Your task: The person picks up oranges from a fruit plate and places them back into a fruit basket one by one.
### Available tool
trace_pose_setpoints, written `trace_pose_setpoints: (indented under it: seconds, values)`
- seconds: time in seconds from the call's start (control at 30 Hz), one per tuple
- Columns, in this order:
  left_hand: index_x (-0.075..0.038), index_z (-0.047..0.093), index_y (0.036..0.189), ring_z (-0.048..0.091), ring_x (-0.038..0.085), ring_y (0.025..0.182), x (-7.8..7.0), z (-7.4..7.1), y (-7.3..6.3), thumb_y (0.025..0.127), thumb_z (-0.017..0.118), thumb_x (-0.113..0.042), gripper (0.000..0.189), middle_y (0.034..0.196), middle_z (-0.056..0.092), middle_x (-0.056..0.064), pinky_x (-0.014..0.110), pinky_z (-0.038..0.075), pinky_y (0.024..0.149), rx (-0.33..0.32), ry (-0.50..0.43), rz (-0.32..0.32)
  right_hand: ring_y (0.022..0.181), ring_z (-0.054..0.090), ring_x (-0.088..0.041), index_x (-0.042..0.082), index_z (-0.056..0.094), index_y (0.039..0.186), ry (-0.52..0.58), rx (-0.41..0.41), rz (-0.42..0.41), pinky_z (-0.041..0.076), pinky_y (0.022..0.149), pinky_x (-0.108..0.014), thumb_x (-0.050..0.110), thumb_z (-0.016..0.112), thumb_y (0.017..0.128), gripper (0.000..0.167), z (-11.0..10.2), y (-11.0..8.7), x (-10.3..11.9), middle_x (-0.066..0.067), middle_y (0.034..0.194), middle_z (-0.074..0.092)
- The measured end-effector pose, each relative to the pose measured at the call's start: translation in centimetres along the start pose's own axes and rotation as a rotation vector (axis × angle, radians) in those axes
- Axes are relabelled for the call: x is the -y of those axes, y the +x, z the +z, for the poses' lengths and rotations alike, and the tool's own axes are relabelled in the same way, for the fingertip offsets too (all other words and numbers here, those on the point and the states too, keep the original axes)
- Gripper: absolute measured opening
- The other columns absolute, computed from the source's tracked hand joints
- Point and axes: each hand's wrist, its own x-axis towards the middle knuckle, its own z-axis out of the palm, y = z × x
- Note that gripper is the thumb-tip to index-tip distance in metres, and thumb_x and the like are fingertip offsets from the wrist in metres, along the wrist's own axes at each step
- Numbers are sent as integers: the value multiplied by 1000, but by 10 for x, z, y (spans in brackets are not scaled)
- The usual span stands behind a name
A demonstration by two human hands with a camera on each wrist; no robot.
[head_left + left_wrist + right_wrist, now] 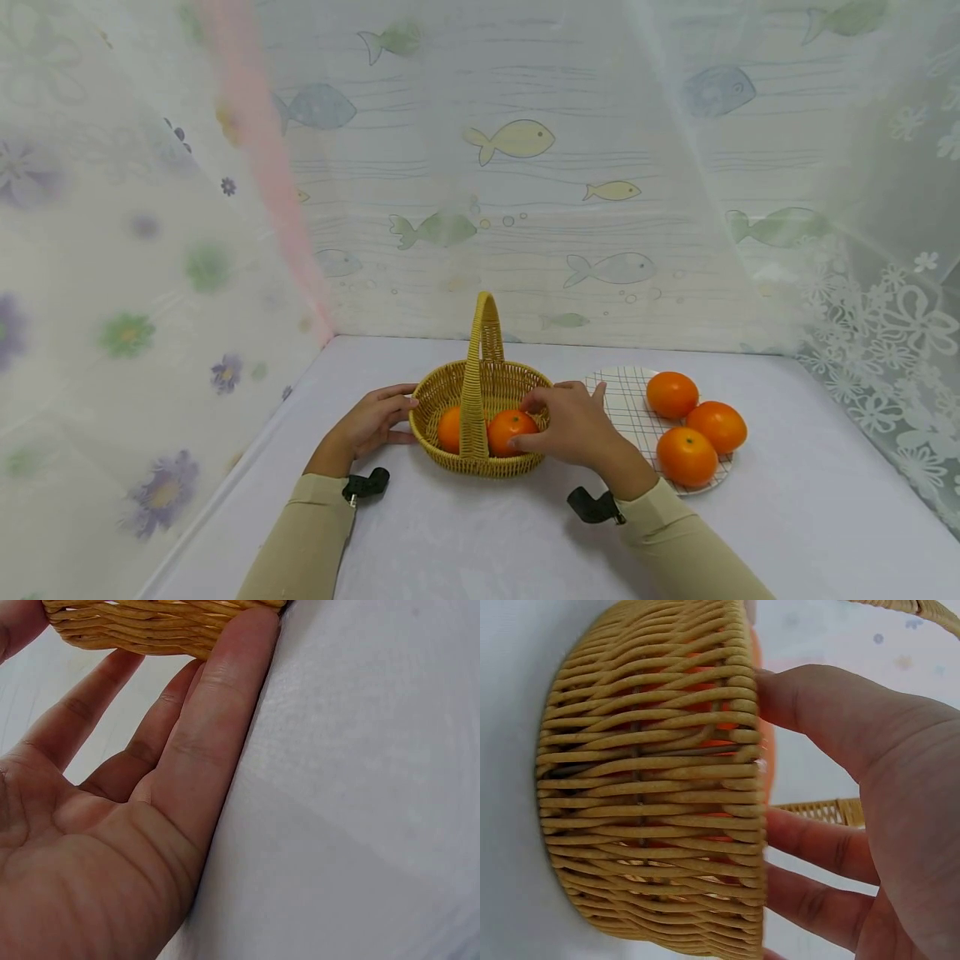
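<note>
A yellow wicker basket (480,468) with a tall arched handle stands on the table, holding two oranges. My right hand (576,421) reaches over the basket's right rim and holds the right-hand orange (512,432) between thumb and fingers. The other orange (449,429) lies left of the handle, partly hidden by it. My left hand (375,419) touches the basket's left side with fairly straight fingers. In the left wrist view, its fingers (217,712) meet the wicker near the table. The right wrist view shows the basket wall (652,787) covering most of the held orange.
To the right lies a white plate (626,400) with a dark grid pattern. Three oranges (687,457) sit together on its right part. A white cloth covers the table (465,542). Sheer curtains printed with fish (517,139) and flowers hang behind and at the sides.
</note>
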Motion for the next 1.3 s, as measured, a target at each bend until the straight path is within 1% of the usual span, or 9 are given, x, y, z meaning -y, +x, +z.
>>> trace_pose_setpoints:
  seconds: [0.27, 0.43, 0.57, 0.63, 0.73, 0.8, 0.87, 1.07, 1.3]
  values:
    - [-9, 48, 154, 65, 22, 120, 0, 0, 0, 104, 63, -27, 55, 148, 57, 12, 53, 61, 92, -2, -2, -1, 124, 62, -24, 24, 77, 115, 68, 11, -18, -4, 108, -89, 54, 89, 76, 50, -12, 2, -4, 6, 115, 76]
    - [-10, 47, 154, 65, 22, 120, -1, 0, -1, 104, 62, -26, 55, 149, 56, 13, 53, 61, 92, -5, 0, -3, 126, 63, -24, 24, 76, 115, 95, 33, -25, -5, 108, -89, 52, 88, 77, 49, -16, 3, -6, 5, 117, 76]
    - [-10, 48, 154, 66, 22, 119, -1, 1, -3, 104, 62, -26, 54, 149, 56, 13, 52, 61, 92, -20, -4, -11, 129, 61, -28, 25, 76, 114, 105, 23, -30, -3, 108, -89, 48, 87, 80, 43, -20, 4, -11, 4, 119, 75]
    - [-10, 49, 154, 66, 22, 119, -2, 1, -3, 104, 63, -26, 54, 149, 57, 13, 52, 61, 92, -25, -4, -12, 130, 60, -29, 25, 75, 115, 104, 14, -28, 2, 111, -88, 46, 87, 81, 42, -22, 3, -15, 4, 121, 74]
    - [-10, 48, 154, 66, 23, 120, -1, 1, -2, 103, 63, -27, 55, 149, 57, 12, 52, 61, 92, -21, -7, -13, 131, 59, -29, 21, 74, 119, 117, 5, -29, 24, 118, -76, 43, 86, 83, 44, -25, 3, -19, 3, 126, 71]
    - [-10, 49, 154, 65, 23, 120, -1, 0, -1, 103, 63, -27, 55, 149, 56, 12, 53, 61, 92, -17, -7, -14, 130, 59, -31, 18, 73, 122, 129, -3, -32, 39, 115, -65, 40, 85, 84, 46, -28, 2, -21, 1, 129, 70]
    - [-11, 49, 153, 65, 23, 121, 0, 0, 0, 103, 64, -28, 55, 149, 56, 12, 53, 61, 93, -13, -11, -16, 128, 60, -33, 15, 72, 124, 136, -14, -32, 49, 109, -57, 35, 85, 85, 47, -32, 2, -24, -2, 130, 69]
    - [-11, 49, 153, 65, 23, 121, 1, -1, 1, 103, 64, -28, 56, 149, 57, 12, 53, 60, 93, -13, -15, -17, 121, 63, -36, 15, 71, 124, 103, -59, -5, 55, 99, -55, 27, 81, 88, 39, -42, 2, -32, -5, 129, 69]
    - [-10, 48, 154, 65, 23, 121, 0, 0, 0, 104, 63, -27, 55, 149, 56, 12, 53, 60, 93, -7, -10, -12, 122, 61, -36, 16, 70, 124, 64, -114, 30, 53, 101, -58, 28, 78, 90, 37, -50, 2, -48, -9, 133, 67]
